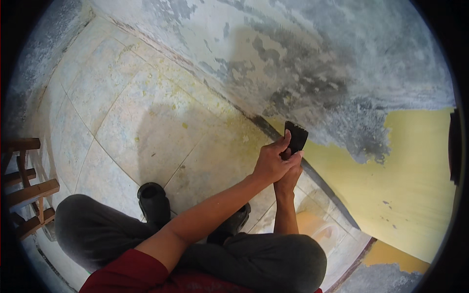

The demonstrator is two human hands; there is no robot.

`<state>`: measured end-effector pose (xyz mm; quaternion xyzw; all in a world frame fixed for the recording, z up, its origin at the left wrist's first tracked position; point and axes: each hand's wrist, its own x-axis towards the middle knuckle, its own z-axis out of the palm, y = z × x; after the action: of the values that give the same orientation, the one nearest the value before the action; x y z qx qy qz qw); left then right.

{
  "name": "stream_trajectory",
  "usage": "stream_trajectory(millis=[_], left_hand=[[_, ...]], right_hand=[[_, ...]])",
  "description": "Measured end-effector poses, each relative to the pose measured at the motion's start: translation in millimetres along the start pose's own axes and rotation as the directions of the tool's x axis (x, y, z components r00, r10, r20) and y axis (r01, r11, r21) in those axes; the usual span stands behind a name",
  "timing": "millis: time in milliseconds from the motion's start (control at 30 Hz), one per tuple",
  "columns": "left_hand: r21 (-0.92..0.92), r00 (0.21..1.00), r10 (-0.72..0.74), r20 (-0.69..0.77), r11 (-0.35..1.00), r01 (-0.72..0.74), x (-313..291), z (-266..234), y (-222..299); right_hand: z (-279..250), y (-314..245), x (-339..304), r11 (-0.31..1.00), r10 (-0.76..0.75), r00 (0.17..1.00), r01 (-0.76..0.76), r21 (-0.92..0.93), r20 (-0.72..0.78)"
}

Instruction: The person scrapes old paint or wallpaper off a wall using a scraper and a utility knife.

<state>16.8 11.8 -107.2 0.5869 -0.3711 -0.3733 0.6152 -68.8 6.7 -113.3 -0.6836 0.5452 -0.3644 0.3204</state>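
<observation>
A dark, broad-bladed scraper (296, 136) is held by both of my hands, with its jagged-looking front edge at the wall (342, 141), low down near the floor. My left hand (270, 162) is closed on it, thumb lying along the blade's left side. Just below and to the right, my right hand (289, 179) is wrapped round the handle end, which the fingers hide. Around the blade, yellow paint meets bare, mottled grey plaster.
Paint flakes (173, 93) litter the tiled floor (117, 132) along the wall's foot. At the far left stands a brown wooden stool or ladder (34, 193). My dark shoes (154, 202) and bent knees are close below my arms. A dark upright edge (455, 146) shows at the far right.
</observation>
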Motion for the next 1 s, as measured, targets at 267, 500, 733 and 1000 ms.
stream_trajectory(millis=[267,500,733,1000], left_hand=[[0.001,0.999,0.023,-0.041,1.0,-0.023,-4,-4,4],[-0.113,0.991,-0.136,-0.008,0.985,0.134,0,-1,3],[-0.003,0.998,-0.064,-0.026,0.998,0.064,-1,-3,-4],[-0.097,0.992,-0.041,-0.117,0.995,0.03,3,-1,-2]], right_hand=[[-1,-8,2,0.977,0.027,0.996,-0.007,-0.213,0.087],[-4,-16,7,0.993,0.08,0.992,-0.071,-0.098,0.096],[1,0,6,0.993,0.071,0.996,-0.064,-0.098,0.062],[-2,-18,13,0.996,0.032,0.989,-0.02,-0.082,0.147]])
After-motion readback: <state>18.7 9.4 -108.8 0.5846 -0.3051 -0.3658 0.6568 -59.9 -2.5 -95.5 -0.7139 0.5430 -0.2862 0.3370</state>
